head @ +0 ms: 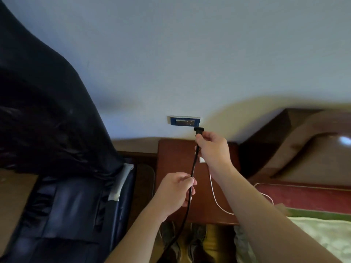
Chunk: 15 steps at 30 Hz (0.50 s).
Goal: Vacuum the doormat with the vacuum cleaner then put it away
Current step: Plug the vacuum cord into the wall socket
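A black power cord [190, 188] runs up from the floor to a black plug [199, 131]. My right hand [213, 149] pinches the cord just below the plug, holding the plug a little below and to the right of a blue wall socket [184, 121]. Lower down, my left hand [175, 192] grips the same cord between thumb and fingers. The plug is apart from the socket. Neither the vacuum cleaner nor the doormat is in view.
A brown wooden bedside table [176, 168] stands under the socket, with a white cable [216, 200] lying across it. A dark blue leather chair [72, 205] draped with black cloth fills the left. A bed with a wooden headboard [284, 141] is on the right. Shoes [197, 238] lie below.
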{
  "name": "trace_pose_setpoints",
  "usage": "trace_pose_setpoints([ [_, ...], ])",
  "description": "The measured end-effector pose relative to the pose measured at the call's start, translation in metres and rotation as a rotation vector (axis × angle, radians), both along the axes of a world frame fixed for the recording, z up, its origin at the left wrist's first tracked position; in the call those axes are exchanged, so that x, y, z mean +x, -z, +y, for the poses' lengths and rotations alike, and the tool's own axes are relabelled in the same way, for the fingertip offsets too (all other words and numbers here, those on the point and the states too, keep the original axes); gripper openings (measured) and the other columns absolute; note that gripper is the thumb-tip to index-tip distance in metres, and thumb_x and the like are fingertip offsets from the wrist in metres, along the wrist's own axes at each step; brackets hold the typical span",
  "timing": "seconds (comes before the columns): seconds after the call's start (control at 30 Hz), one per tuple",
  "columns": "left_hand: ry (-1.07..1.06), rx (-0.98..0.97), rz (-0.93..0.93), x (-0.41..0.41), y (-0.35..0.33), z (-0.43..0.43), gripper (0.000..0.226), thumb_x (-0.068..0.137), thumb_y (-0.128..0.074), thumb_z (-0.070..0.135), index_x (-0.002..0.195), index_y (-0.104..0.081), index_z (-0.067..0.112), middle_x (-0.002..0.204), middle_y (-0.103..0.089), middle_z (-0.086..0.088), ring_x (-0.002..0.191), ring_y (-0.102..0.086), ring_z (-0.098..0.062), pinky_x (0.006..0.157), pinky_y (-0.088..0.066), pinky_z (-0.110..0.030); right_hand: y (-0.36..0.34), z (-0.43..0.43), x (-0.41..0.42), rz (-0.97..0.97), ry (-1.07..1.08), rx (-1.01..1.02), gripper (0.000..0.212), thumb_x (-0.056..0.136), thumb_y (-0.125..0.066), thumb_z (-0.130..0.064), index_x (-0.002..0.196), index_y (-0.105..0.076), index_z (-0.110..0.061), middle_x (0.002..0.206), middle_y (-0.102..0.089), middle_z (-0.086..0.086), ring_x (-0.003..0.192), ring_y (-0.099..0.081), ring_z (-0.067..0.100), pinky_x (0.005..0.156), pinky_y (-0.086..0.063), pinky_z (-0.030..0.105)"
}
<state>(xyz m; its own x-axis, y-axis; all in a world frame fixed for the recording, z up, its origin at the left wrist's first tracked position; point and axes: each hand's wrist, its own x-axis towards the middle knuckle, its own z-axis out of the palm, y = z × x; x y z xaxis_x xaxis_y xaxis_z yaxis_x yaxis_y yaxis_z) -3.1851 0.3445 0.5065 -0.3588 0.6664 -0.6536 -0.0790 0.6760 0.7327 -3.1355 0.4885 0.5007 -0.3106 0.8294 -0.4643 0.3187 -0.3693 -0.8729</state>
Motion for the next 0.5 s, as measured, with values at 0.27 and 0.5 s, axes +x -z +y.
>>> trace_pose_setpoints([
  [0.27, -0.029, -0.025, -0.04, -0.022, 0.079, 0.02, 0.025, 0.104, -0.05, 0.026, 0.094, -0.072, 0.021, 0.075, -0.067, 0.005, 0.071, -0.066, -0.009, 0.062, -0.055, -0.02, 0.078, 0.016, -0.026, -0.047, 0.028, -0.03, 0.012, 0.098, -0.062, -0.022, 0.095, -0.071, -0.016, 0.069, -0.066, -0.004, 0.058, -0.061, 0.008, 0.056, -0.046, 0.023],
  [0.5, 0.015, -0.046, -0.031, -0.041, 0.126, 0.04, 0.024, 0.104, -0.049, 0.027, 0.094, -0.071, 0.023, 0.077, -0.068, 0.004, 0.073, -0.067, -0.007, 0.064, -0.057, -0.021, 0.121, 0.027, -0.044, -0.061, 0.047, -0.009, 0.01, 0.1, -0.059, -0.023, 0.098, -0.069, -0.023, 0.072, -0.066, -0.007, 0.06, -0.058, 0.002, 0.053, -0.048, 0.012],
])
